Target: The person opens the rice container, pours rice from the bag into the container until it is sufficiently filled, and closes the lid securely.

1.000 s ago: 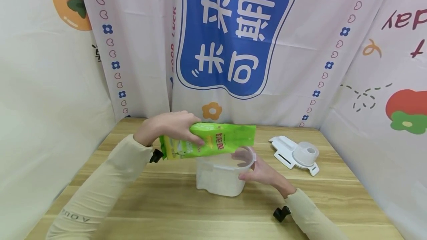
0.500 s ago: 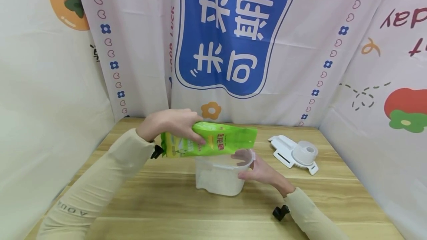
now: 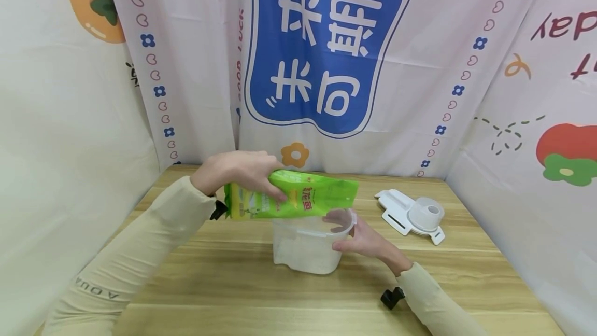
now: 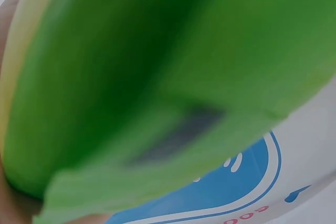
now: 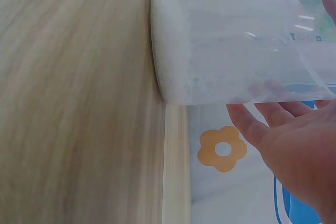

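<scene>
My left hand (image 3: 244,172) grips a green-and-yellow plastic bag (image 3: 322,191) from above. Tilted nearly flat, the bag has its right end over the mouth of a clear plastic container (image 3: 308,250). That container stands upright on the table, and a whitish layer (image 5: 170,51) covers its bottom in the right wrist view. My right hand (image 3: 366,240) holds the container at its right side near the rim, thumb in front and fingers behind. Green film (image 4: 131,66) fills most of the left wrist view, hiding most of that hand. Whether anything is flowing from the bag is hard to see.
A white lid with a clear round cap (image 3: 412,217) lies to the right on the wooden table (image 3: 233,294). Printed cloth (image 3: 200,66) hangs behind the table and along both sides.
The bag's right end has dipped slightly towards the container, and my left forearm has shifted a little left. My right hand keeps its hold on the container.
</scene>
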`<state>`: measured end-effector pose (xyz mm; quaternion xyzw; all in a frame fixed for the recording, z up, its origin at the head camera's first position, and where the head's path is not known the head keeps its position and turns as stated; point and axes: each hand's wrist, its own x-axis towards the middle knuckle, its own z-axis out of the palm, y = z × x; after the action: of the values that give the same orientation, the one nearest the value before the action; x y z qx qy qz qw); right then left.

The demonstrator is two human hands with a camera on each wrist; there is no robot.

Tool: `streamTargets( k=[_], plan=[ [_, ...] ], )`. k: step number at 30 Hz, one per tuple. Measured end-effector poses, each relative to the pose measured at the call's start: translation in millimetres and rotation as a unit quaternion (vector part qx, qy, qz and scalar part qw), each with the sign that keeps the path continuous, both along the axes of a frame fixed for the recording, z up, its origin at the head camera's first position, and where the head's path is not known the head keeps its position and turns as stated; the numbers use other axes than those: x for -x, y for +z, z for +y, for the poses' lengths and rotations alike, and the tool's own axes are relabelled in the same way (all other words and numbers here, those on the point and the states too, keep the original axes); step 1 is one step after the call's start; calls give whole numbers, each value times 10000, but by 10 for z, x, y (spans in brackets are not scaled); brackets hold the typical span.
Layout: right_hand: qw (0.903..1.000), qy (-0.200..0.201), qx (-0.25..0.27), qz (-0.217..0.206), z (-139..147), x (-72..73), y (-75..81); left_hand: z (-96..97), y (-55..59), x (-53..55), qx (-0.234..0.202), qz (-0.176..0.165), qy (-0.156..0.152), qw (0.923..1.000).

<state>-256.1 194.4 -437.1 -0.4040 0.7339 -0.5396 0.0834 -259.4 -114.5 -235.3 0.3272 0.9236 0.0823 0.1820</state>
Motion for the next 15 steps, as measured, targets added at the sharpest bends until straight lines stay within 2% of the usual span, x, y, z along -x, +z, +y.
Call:
streamTargets(
  k=[15],
  plan=[
    [10000, -50, -62, -30, -4, -15, 12, 46, 32, -11, 132, -109, 53, 9998]
  ],
)
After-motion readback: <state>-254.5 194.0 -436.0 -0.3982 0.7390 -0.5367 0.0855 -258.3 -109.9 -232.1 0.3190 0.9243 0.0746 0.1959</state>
